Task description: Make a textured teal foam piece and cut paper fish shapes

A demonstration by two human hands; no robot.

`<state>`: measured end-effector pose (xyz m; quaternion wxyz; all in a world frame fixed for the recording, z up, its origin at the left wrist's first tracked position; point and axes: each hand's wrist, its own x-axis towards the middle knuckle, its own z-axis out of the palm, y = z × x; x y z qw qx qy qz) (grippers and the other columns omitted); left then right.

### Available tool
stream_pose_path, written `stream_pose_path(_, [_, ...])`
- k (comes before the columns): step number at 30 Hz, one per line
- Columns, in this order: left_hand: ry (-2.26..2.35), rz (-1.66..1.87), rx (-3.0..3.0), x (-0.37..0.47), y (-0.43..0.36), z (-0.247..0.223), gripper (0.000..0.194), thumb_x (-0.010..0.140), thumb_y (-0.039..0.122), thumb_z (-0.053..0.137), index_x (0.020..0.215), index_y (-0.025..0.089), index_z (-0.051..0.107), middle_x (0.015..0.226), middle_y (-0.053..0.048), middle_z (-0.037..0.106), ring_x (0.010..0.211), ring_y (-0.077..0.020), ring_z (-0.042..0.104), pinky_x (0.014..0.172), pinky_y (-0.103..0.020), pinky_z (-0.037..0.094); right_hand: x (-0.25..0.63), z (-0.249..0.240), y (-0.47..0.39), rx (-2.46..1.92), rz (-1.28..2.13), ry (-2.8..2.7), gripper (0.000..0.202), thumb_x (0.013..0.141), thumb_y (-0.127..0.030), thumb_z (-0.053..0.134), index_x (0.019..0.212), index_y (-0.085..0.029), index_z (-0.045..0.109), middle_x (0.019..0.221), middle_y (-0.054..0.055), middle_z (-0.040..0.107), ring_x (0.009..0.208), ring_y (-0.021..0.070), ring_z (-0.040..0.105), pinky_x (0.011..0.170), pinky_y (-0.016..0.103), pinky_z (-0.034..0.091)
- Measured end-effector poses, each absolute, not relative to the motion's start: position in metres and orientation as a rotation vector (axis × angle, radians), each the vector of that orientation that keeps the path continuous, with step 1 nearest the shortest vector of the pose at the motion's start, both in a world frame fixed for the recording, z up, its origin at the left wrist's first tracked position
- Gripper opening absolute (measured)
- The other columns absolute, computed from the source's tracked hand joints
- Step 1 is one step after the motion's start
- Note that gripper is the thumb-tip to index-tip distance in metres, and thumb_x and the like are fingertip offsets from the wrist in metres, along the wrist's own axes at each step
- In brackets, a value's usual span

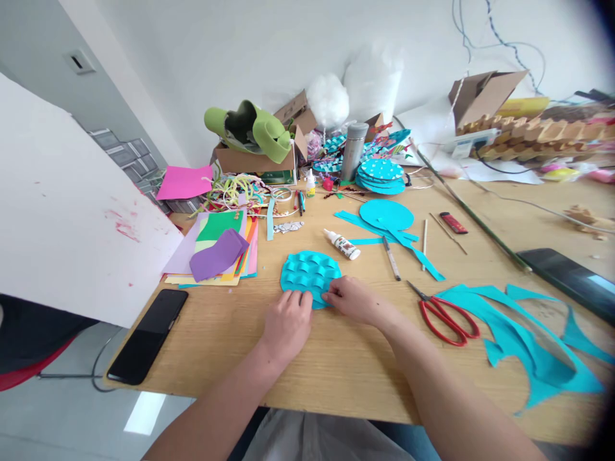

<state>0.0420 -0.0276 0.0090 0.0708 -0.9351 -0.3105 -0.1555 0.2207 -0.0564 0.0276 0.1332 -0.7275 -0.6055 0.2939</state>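
A round blue paper disc (pixel 310 272) with rows of raised, curled strips lies on the wooden table in front of me. My left hand (pixel 288 323) is closed at its near edge, fingertips bent down onto the paper. From the right, my right hand (pixel 353 298) pinches at the disc's lower right edge; the fingertips partly hide what they grip. Just beyond the disc lies a white glue bottle (pixel 342 244) on its side. Red-handled scissors (pixel 446 318) rest to the right of my right hand.
Blue paper scraps (pixel 523 339) spread at the right, near a pen (pixel 391 259). Further back are a plain blue disc (pixel 387 214) with strips and a grey flask (pixel 354 150). Coloured paper (pixel 218 253) and a black phone (pixel 148 336) lie at the left.
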Motion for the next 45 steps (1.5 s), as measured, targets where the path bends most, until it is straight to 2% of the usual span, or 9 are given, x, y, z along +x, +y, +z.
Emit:
stream_pose_path(4, [-0.844, -0.475, -2.825, 0.038, -0.031, 0.008, 0.032, 0.086, 0.01, 0.053, 0.117, 0.015, 0.059, 0.084, -0.006, 0.065, 0.08, -0.0215, 0.061, 0.065, -0.033, 0.05, 0.221, 0.022, -0.056, -2.12, 0.82, -1.763, 0.023, 0.083, -0.026, 0.053, 0.061, -0.018, 0.054, 0.063, 0.002, 0.059, 0.058, 0.0116, 0.046, 0.053, 0.023, 0.029])
stream_pose_path(7, [-0.789, -0.435, -2.81, 0.036, -0.034, 0.006, 0.041, 0.086, 0.01, 0.052, 0.126, 0.016, 0.055, 0.085, -0.007, 0.064, 0.081, -0.0219, 0.06, 0.065, -0.033, 0.05, 0.222, 0.021, -0.056, -2.12, 0.806, -1.747, 0.024, 0.083, -0.027, 0.052, 0.061, -0.018, 0.056, 0.062, 0.002, 0.06, 0.056, 0.0114, 0.047, 0.052, 0.023, 0.029])
stream_pose_path(33, [-0.803, -0.226, -2.755, 0.041, -0.042, 0.01, 0.035, 0.088, 0.014, 0.054, 0.122, 0.015, 0.059, 0.089, -0.009, 0.059, 0.084, -0.0228, 0.056, 0.068, -0.034, 0.05, 0.218, 0.026, -0.056, -2.147, 0.83, -1.774, 0.024, 0.085, -0.029, 0.051, 0.068, -0.016, 0.062, 0.067, 0.005, 0.065, 0.057, 0.0121, 0.049, 0.051, 0.024, 0.029])
stream_pose_path(38, [-0.809, -0.212, -2.744, 0.043, -0.044, 0.011, 0.033, 0.088, 0.012, 0.054, 0.12, 0.015, 0.06, 0.087, -0.008, 0.059, 0.082, -0.0227, 0.056, 0.064, -0.034, 0.049, 0.219, 0.03, -0.056, -2.15, 0.855, -1.769, 0.03, 0.087, -0.032, 0.049, 0.064, -0.017, 0.06, 0.061, 0.003, 0.061, 0.053, 0.0114, 0.046, 0.049, 0.025, 0.027])
stream_pose_path(45, [-0.805, -0.222, -2.72, 0.043, -0.044, 0.009, 0.033, 0.089, 0.012, 0.054, 0.122, 0.014, 0.059, 0.085, -0.008, 0.058, 0.081, -0.0222, 0.056, 0.062, -0.033, 0.048, 0.228, 0.042, -0.06, -2.076, 0.985, -1.672, 0.031, 0.088, -0.03, 0.049, 0.061, -0.018, 0.053, 0.052, 0.0, 0.057, 0.051, 0.0112, 0.048, 0.051, 0.024, 0.031])
